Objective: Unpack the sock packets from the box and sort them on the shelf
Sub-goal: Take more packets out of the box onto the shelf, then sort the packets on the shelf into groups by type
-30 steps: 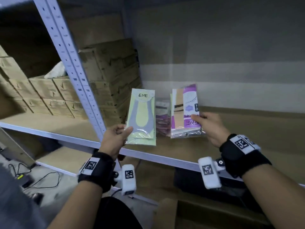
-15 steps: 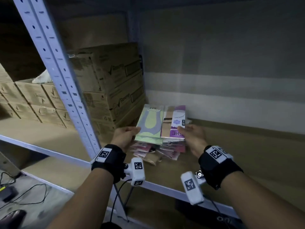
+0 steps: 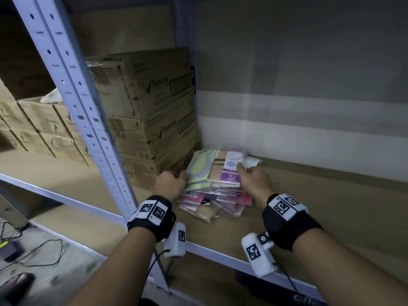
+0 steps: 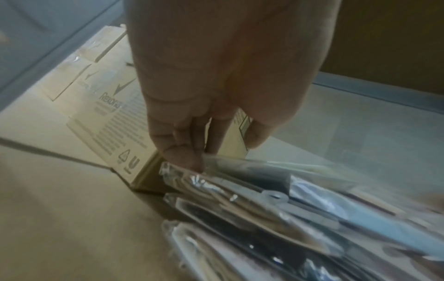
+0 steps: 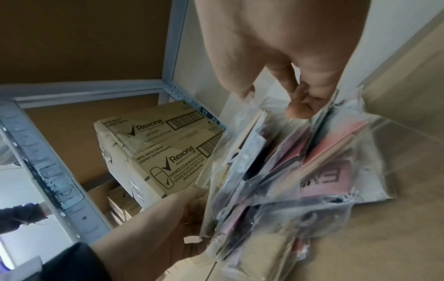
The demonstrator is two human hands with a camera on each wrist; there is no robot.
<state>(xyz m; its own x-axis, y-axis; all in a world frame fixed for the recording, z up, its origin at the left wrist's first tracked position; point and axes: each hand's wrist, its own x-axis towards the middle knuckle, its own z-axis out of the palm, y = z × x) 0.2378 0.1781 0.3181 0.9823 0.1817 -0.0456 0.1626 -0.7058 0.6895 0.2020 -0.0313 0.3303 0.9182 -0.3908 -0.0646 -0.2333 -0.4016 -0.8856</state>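
Nearest, both wrists wear black bands with square black-and-white code tags, and a white camera block hangs under each. Just past them runs the pale metal front edge of the shelf [image 3: 223, 257], its board a plain brown.

On that board, near its left rear corner, lies a loose pile of sock packets [image 3: 212, 202] in clear plastic sleeves, pink, beige and dark cards showing through. The left hand [image 3: 170, 184] grips the near left corner of a pale green packet [image 3: 199, 168] lying on top of the pile; in the left wrist view its fingertips [image 4: 185, 157] pinch the plastic edge. The right hand [image 3: 254, 182] holds a purple and beige packet [image 3: 229, 167] at its near right side, thumb on top and fingers curled at its edge. Both packets lie side by side, touching, long axes running from the front edge toward the back wall. "ENE" reads at the far end of the green one, and upside down on the purple band at the near end of the other.

Just left of the pile, cardboard cartons [image 3: 154, 111] stand stacked at the left end of the shelf, printed "Rexona" with a tick mark, barcodes, "SHOWER CLEAN" and "STORE IN A COOL DRY PLACE".
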